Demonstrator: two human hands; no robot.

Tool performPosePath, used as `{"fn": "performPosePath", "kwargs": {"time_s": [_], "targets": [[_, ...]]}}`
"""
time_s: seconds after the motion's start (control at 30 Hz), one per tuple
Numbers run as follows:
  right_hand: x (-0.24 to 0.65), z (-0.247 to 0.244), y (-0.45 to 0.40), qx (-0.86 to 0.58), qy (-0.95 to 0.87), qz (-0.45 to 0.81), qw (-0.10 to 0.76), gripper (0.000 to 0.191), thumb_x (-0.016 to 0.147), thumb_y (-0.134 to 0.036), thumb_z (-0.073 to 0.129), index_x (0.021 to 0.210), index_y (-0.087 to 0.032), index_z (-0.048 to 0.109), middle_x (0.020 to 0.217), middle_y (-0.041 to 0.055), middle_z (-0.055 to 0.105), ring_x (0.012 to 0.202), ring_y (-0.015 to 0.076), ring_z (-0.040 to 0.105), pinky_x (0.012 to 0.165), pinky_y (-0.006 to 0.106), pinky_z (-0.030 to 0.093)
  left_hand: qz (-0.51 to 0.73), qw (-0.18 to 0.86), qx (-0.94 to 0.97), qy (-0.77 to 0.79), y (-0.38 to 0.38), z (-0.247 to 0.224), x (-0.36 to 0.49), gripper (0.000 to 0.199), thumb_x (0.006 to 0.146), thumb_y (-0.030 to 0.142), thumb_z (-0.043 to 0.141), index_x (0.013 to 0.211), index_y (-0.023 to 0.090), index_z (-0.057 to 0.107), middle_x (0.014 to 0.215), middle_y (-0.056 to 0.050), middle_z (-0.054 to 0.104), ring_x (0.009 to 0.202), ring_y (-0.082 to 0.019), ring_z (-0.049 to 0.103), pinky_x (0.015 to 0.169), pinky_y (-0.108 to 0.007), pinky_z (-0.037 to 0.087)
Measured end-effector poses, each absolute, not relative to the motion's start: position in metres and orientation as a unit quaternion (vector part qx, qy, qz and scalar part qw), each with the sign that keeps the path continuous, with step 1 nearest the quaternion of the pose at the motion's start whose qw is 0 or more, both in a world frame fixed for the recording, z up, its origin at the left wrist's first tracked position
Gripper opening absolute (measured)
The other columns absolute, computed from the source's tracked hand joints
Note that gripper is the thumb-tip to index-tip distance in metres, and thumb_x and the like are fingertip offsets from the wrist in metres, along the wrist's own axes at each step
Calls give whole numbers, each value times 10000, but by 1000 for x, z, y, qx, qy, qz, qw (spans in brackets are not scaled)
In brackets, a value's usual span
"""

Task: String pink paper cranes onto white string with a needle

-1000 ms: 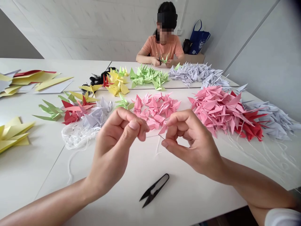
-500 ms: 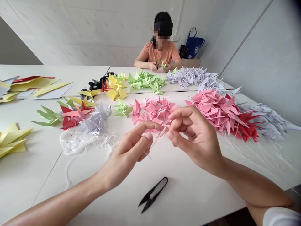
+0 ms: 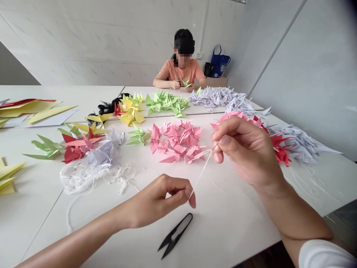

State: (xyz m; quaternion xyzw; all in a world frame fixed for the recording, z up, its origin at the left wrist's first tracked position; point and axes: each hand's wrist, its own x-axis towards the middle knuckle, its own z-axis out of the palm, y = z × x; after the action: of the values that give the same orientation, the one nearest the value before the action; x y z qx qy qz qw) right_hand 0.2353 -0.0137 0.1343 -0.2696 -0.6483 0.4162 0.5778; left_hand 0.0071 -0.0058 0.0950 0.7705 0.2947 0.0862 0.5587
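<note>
Thread spans two hands near one snips.

White table with black snips and colourful paper cranes

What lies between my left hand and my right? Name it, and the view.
A thin white thread, slanting up from the left hand to the right hand; the head view shows it.

Right hand blocks most of large pink crane pile. Needle partly hidden by its fingertips. White thread partly lost in left hand. Yellow folded papers cropped at left edge.
</note>
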Motion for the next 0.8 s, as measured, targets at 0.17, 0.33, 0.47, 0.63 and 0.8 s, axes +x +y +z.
{"fn": "performPosePath", "kwargs": {"time_s": [0.17, 0.33, 0.47, 0.63, 0.8], "targets": [[239, 141, -16, -240, -616, 448, 601, 52, 967, -253, 681, 938, -236, 721, 699, -36, 638, 572, 88, 625, 557, 226, 550, 78, 563, 770, 290, -8, 87, 11, 376, 1044, 380, 411, 861, 179, 671, 622, 45, 374, 590, -106, 293, 549, -270, 240], [245, 146, -15, -247, -573, 453, 637, 65, 927, -303, 713, 983, -272, 706, 674, -57, 598, 547, 93, 598, 514, 223, 515, 112, 566, 758, 306, -7, 77, 15, 370, 1030, 368, 415, 819, 164, 639, 640, 40, 374, 586, -99, 303, 534, -245, 259], [249, 148, -14, -275, -555, 438, 651, 79, 915, -345, 721, 952, -286, 684, 688, -60, 589, 569, 90, 591, 553, 221, 526, 110, 623, 701, 328, -2, 72, 16, 266, 1028, 347, 385, 1044, 185, 595, 515, 88, 389, 448, -81, 317, 474, -212, 282], [248, 147, -12, -257, -541, 470, 648, 113, 904, -345, 736, 953, -269, 668, 696, -65, 594, 578, 79, 582, 619, 221, 556, 41, 500, 817, 285, 4, 78, 14, 149, 848, 241, 666, 978, 221, 734, 875, -24, 666, 678, -109, 551, 599, -211, 429], [244, 142, -9, -220, -525, 539, 621, 69, 937, -304, 701, 966, -255, 662, 692, -71, 564, 574, 63, 548, 719, 230, 574, 110, 340, 893, 272, 11, 82, 21, 155, 893, 159, 566, 923, 210, 709, 1105, -58, 607, 848, -142, 588, 793, -279, 483]]}}
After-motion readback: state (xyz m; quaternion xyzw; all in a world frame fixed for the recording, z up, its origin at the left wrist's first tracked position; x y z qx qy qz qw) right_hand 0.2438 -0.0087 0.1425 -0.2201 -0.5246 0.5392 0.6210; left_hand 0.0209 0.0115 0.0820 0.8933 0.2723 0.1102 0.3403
